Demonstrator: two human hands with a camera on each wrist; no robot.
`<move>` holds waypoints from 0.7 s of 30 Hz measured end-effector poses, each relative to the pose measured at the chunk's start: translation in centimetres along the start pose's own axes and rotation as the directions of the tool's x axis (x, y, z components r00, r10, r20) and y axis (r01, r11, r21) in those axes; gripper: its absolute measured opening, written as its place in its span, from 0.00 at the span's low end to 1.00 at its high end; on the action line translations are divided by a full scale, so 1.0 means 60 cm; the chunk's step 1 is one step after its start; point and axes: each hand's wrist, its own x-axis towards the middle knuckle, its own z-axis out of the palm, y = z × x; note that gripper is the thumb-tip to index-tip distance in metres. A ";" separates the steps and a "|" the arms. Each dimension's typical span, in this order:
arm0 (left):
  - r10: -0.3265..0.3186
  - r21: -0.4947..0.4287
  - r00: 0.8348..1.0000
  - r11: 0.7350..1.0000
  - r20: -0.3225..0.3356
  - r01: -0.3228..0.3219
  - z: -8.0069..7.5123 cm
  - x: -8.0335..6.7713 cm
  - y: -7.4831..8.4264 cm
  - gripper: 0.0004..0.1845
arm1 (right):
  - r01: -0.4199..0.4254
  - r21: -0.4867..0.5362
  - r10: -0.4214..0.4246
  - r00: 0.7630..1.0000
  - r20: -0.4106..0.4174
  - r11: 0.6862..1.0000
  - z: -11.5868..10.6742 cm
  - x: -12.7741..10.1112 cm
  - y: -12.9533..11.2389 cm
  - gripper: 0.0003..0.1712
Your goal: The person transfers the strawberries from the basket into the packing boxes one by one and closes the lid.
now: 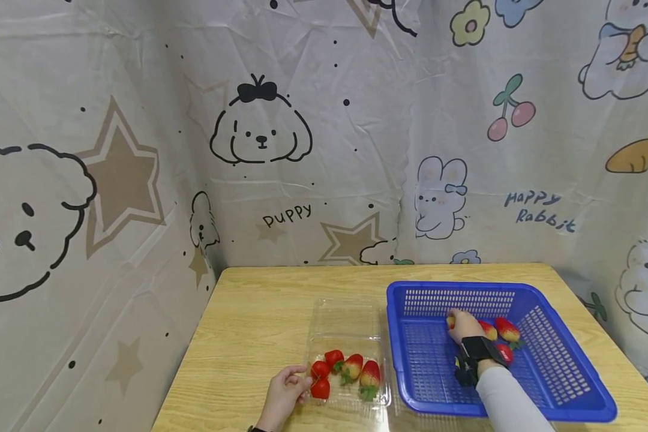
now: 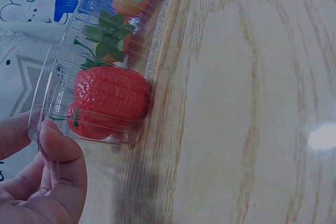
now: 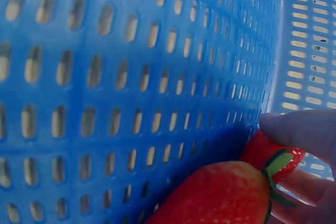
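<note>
Plainly, the work in hand was moving strawberries from the blue basket point(image 1: 572, 372) into the clear plastic tray point(image 1: 345, 324), which lay just left of the basket on the wooden counter point(image 1: 248, 336). The right hand point(image 1: 464, 327) was down inside the basket, near its back wall, with its fingers point(image 3: 302, 127) curled onto a strawberry point(image 3: 220, 195); the right wrist view showed that berry pinched between fingertips close against the perforated blue wall. A few more strawberries point(image 1: 504, 330) lay just right of that hand on the basket floor.

The left hand point(image 1: 283, 396) sat at the tray's near-left corner, thumb point(image 2: 63, 156) and fingers clamped on its thin rim, steadying it. Inside the tray, at the end nearest the person, was a cluster of red strawberries point(image 1: 345, 372); one of them point(image 2: 110, 100) pressed against the clear wall beside the thumb.

By my reading, this was the pick-up stage of one more transfer, with the grip seemingly made but the berry not yet lifted. The next move would call for raising it over the basket's left rim without loosening the pinch, then lowering it into the tray's open far half, while the left hand kept the light tray from sliding.
</note>
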 end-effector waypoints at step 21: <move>-0.006 0.024 1.000 1.000 -0.020 0.006 0.001 0.001 -0.001 0.19 | 0.100 0.091 -0.112 0.984 0.137 0.991 -0.101 -0.004 -0.044 0.22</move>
